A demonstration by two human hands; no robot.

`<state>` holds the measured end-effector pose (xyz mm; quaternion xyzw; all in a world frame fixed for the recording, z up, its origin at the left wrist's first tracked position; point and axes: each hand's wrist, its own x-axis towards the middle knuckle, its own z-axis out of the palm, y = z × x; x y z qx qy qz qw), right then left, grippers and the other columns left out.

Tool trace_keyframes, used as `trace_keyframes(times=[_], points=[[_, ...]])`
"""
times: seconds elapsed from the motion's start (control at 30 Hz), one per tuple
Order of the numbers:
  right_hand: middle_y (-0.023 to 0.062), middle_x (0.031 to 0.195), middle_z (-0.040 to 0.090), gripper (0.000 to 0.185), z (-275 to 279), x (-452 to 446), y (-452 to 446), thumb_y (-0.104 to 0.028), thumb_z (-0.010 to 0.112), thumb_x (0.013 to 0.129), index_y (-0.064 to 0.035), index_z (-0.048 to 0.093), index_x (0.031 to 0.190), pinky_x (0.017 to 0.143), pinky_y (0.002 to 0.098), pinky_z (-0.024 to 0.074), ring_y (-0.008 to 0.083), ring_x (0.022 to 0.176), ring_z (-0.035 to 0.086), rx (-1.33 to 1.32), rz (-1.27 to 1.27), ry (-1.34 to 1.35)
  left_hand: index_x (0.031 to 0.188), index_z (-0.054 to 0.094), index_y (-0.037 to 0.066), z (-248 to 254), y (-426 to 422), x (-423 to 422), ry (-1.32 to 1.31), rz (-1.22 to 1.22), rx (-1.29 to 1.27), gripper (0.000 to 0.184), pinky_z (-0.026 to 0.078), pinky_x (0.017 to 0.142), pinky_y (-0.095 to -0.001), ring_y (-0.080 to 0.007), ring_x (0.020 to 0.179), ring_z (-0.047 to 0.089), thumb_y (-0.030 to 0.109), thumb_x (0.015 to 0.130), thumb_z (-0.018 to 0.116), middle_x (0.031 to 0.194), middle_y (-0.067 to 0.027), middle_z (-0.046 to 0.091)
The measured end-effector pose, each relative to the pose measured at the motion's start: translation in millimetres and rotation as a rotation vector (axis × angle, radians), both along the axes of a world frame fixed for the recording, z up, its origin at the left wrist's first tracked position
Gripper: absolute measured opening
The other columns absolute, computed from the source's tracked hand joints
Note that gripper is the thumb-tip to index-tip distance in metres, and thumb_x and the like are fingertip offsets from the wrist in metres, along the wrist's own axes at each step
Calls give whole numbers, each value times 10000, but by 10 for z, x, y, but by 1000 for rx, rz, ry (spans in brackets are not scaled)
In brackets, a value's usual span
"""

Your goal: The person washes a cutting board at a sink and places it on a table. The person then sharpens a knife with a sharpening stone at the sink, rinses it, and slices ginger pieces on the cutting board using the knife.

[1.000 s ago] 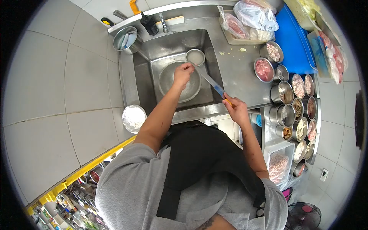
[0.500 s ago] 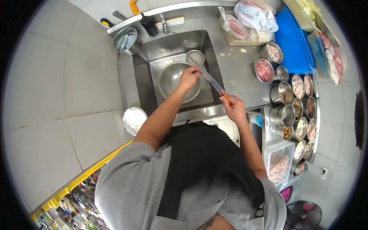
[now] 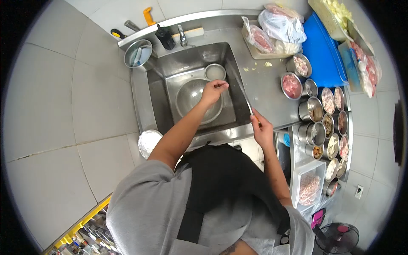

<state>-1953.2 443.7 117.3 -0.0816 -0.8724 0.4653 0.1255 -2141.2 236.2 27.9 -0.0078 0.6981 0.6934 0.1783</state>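
Observation:
My right hand [image 3: 262, 127] is closed around the orange handle of a long knife [image 3: 247, 101]. Its blade points up and to the left over the sink's right side and looks thin, almost edge-on. My left hand [image 3: 212, 92] hovers above the sink, a little left of the blade and apart from it. Its fingers are pinched together; whatever they hold, if anything, is too small to make out. Beneath that hand a large metal bowl [image 3: 187, 104] lies in the steel sink [image 3: 231, 112], with a small round bowl [image 3: 215, 71] behind it.
A faucet [image 3: 182, 36] and a black bottle [image 3: 165, 37] stand behind the sink. Left of them is a metal pot [image 3: 138, 54]. Bagged meat [image 3: 260, 39] sits in a tray at the back right. Several metal containers of ingredients, a blue board [image 3: 321, 46] and a plastic tub [image 3: 309, 187] line the right.
The knife has turned from showing its flat side to nearly edge-on and shifted slightly right. My left hand has come away from the blade, its fingers now pinched.

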Motion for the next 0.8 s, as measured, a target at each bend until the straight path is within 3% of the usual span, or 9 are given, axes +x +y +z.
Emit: trace_keyframes(times=[0.1, 0.27, 0.33, 0.4, 0.43, 0.5, 0.53, 0.6, 0.8], points=[[84, 908, 751, 372, 60, 107, 160, -245, 699, 1039, -71, 704, 1368, 698, 287, 520, 92, 751, 619, -149, -101, -189, 1107, 738, 42, -328, -29, -821, 348, 86, -409, 367, 538, 953, -447, -371, 1082, 695, 338, 896, 791, 1109, -191, 745], [21, 887, 686, 432, -9, 436, 313, -275, 716, 1033, -40, 676, 1392, 675, 247, 491, 57, 754, 564, -133, -243, -302, 1238, 678, 45, 4, 125, -2424, 544, 332, -1032, 322, 546, 981, -481, -374, 1195, 647, 212, 966, 637, 1212, -197, 692], [121, 913, 750, 443, -32, 620, 302, -286, 730, 1021, -32, 680, 1380, 668, 276, 534, 106, 772, 635, -33, -261, -284, 1249, 695, 47, -48, 36, -3044, 479, 126, -1248, 331, 538, 1010, -454, -321, 1239, 633, 195, 964, 614, 1302, -202, 662], [206, 1046, 787, 411, 150, 746, 228, -257, 741, 1008, -33, 699, 1350, 776, 317, 590, 150, 918, 726, -13, -367, -571, 1002, 804, 95, -403, -21, -3424, 801, 162, -1678, 216, 606, 852, -442, -285, 1035, 756, 199, 973, 616, 1087, -155, 777], [195, 1012, 783, 401, 7, 883, 213, -244, 744, 1004, -44, 703, 1349, 773, 316, 592, 141, 878, 724, 53, -306, -233, 1027, 800, 83, -246, -57, -3491, 547, 19, -1562, 236, 604, 841, -447, -283, 1034, 758, 202, 992, 599, 1096, -144, 777], [203, 1033, 785, 395, 216, 1015, 140, -237, 739, 1005, -50, 702, 1352, 783, 318, 590, 145, 880, 731, -67, -371, -366, 1168, 761, 77, -224, -59, -3539, 524, -173, -1749, 297, 554, 962, -448, -270, 1195, 680, 240, 1023, 560, 1320, -159, 689], [207, 1055, 787, 395, 280, 1059, 95, -237, 736, 1008, -47, 700, 1352, 798, 322, 589, 149, 896, 734, -96, -393, -401, 1172, 770, 109, -321, -127, -3534, 708, -74, -1647, 310, 539, 989, -451, -268, 1211, 666, 256, 1043, 529, 1308, -127, 698], [209, 1060, 786, 394, 271, 1178, 26, -244, 728, 1015, -40, 699, 1351, 808, 331, 591, 160, 911, 738, -233, -471, -426, 1273, 739, 144, -214, -102, -3539, 638, -220, -1690, 347, 472, 1088, -456, -266, 1332, 580, 271, 1072, 486, 1366, -95, 663], [110, 747, 696, 412, 296, 1274, 63, -328, 692, 1037, -57, 707, 1348, 630, 314, 541, 124, 644, 631, -191, -434, -382, 1213, 714, 68, -65, 167, -3868, 772, -30, -1227, 313, 564, 926, -539, -410, 1116, 692, 233, 1032, 520, 1247, -221, 700]])
